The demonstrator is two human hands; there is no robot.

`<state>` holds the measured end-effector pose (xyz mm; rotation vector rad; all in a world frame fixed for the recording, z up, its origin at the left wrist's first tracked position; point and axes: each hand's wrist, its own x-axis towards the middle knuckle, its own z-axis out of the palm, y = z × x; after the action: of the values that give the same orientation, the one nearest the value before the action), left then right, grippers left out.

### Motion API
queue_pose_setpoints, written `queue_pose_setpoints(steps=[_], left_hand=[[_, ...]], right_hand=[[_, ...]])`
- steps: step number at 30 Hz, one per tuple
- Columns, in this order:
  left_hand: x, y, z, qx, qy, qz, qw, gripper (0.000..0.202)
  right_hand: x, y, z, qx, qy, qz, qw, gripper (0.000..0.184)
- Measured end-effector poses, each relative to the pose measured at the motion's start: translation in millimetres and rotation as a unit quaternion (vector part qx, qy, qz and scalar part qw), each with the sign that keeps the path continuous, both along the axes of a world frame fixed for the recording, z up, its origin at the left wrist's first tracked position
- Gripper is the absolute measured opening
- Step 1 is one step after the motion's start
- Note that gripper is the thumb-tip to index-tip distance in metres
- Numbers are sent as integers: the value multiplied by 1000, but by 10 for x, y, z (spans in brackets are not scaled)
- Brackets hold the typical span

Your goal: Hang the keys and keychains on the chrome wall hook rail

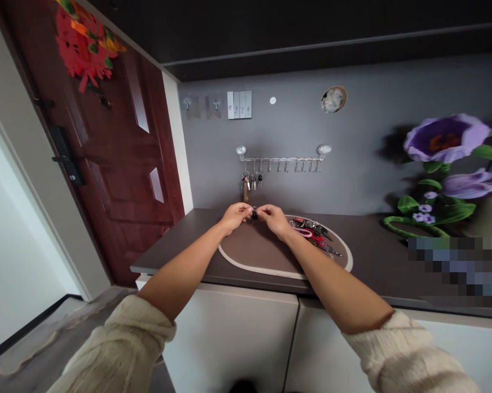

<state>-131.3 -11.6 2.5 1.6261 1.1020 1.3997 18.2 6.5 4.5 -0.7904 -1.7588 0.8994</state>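
Observation:
Both my hands are raised over a brown oval mat point(254, 252) with a pale rim, lying on a dark countertop. My left hand point(234, 215) and my right hand point(273, 216) pinch a small dark key or key ring point(254, 214) between their fingertips. A pile of keys point(313, 233) with red and pink tags lies on the mat just right of my right hand. Behind my hands a chrome hook rail point(282, 159) is fixed to the grey wall, with a few key bunches point(251, 180) hanging at its left end.
A dark red door point(119, 158) with a black handle stands at the left. Purple artificial flowers point(446, 164) stand on the counter's right side. White cabinet doors point(246, 338) sit under the countertop point(176, 245). Wall switches point(239, 104) are mounted above the rail.

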Motion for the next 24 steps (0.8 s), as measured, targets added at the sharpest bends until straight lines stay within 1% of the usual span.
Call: queue_pose_setpoints(steps=[5,9,12,15,17,19,24], left_hand=[[11,-25,7,15,24,15,999,29],[10,-30,1,25,44,49,998,28],[12,-24,-13,36,73,76,994,23],[13,-16,-32,50,113,87,989,19],[13,-8,-46,54,132,90,986,18],[14,1,-59,61,146,87,984,18],[29,6,-72,79,186,81,976,15]], right_hand=[[11,51,-17,25,-5,-44,999,20],[32,65,0,23,-7,-58,998,20],[53,58,26,13,24,-69,997,19],[72,71,73,-11,61,-77,995,20],[84,102,134,-26,85,-83,993,23],[93,145,230,-37,114,-84,989,24],[87,249,576,-59,163,-91,981,15]])
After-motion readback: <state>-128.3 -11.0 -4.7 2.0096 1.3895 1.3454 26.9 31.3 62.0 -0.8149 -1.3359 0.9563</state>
